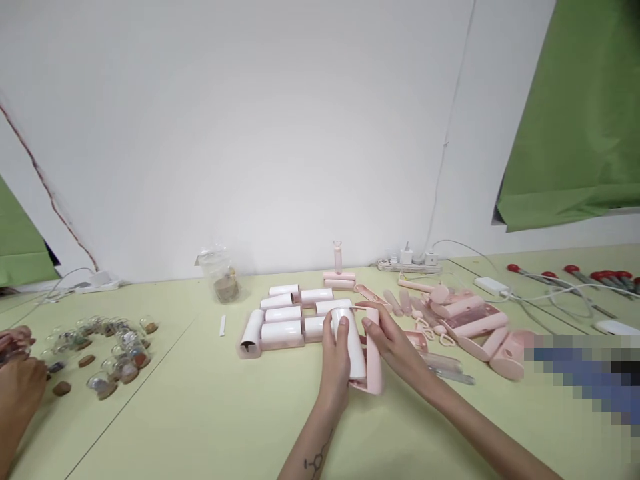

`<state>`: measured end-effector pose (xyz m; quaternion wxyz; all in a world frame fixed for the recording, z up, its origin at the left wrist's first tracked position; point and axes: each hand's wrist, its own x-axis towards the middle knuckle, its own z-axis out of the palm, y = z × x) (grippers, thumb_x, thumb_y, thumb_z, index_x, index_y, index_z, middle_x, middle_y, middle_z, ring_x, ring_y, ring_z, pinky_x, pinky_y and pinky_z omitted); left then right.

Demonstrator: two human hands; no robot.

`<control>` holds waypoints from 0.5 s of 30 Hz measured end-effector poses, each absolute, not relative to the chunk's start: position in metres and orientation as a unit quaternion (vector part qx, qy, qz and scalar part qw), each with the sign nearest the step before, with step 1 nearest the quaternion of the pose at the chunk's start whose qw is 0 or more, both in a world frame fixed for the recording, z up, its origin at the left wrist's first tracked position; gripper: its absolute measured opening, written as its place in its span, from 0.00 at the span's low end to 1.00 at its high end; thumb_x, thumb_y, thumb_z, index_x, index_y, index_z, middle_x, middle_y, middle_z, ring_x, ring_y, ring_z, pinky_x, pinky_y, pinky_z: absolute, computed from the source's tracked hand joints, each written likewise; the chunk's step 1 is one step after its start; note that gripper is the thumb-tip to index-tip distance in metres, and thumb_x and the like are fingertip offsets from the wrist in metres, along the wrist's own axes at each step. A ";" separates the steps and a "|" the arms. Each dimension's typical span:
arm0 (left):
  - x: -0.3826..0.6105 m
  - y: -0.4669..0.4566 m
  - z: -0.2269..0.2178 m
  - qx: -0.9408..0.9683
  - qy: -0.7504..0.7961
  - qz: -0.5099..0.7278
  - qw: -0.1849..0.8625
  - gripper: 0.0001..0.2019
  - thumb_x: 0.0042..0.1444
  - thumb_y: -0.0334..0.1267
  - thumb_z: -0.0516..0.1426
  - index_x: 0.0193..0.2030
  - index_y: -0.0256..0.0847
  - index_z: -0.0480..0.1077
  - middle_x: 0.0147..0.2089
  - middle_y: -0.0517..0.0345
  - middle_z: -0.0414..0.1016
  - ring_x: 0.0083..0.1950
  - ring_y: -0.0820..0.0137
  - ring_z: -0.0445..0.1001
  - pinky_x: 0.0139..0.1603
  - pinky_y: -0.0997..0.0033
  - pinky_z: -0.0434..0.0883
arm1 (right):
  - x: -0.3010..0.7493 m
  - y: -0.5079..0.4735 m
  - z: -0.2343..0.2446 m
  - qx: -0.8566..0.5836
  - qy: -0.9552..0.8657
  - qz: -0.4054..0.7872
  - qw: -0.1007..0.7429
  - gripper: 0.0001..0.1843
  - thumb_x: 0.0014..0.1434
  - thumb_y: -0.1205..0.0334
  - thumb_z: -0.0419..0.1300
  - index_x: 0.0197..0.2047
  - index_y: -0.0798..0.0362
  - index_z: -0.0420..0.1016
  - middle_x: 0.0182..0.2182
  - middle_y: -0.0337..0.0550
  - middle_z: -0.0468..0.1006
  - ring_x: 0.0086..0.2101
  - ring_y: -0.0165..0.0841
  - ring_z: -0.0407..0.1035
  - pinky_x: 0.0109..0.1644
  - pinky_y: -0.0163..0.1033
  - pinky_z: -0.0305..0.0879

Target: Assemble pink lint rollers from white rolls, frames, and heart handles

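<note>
My left hand [336,363] is closed around a glossy white roll [355,353], its thumb lying along the near side. The roll stands tilted against a pink plastic case [373,373], which my right hand [395,340] grips from the right with thumb and fingers. Whether the roll sits fully inside the case I cannot tell, since my fingers cover part of both. Just left of my hands, several white rolls in pink cases [281,332] lie in rows on the table [200,413].
Loose pink parts [470,310] and clear tubes [447,367] are piled at right. Behind stand a pink bottle-like piece [338,257] and a power strip [407,267]. A plastic bag [220,277] is back left. Another person's hand [23,377] works beside small glass domes [127,350].
</note>
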<state>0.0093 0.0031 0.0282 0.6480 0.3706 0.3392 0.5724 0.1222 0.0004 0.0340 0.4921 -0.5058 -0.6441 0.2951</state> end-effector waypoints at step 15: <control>-0.002 -0.004 0.037 0.588 0.341 0.428 0.595 0.34 0.40 0.38 0.62 0.55 0.44 0.54 0.42 0.54 0.69 0.42 0.63 0.68 0.40 0.68 0.66 | 0.156 -0.015 0.067 -0.513 -0.786 0.147 0.313 0.16 0.59 0.53 0.45 0.49 0.46 0.61 0.27 0.38 0.71 0.28 0.34 0.66 0.30 0.36 0.58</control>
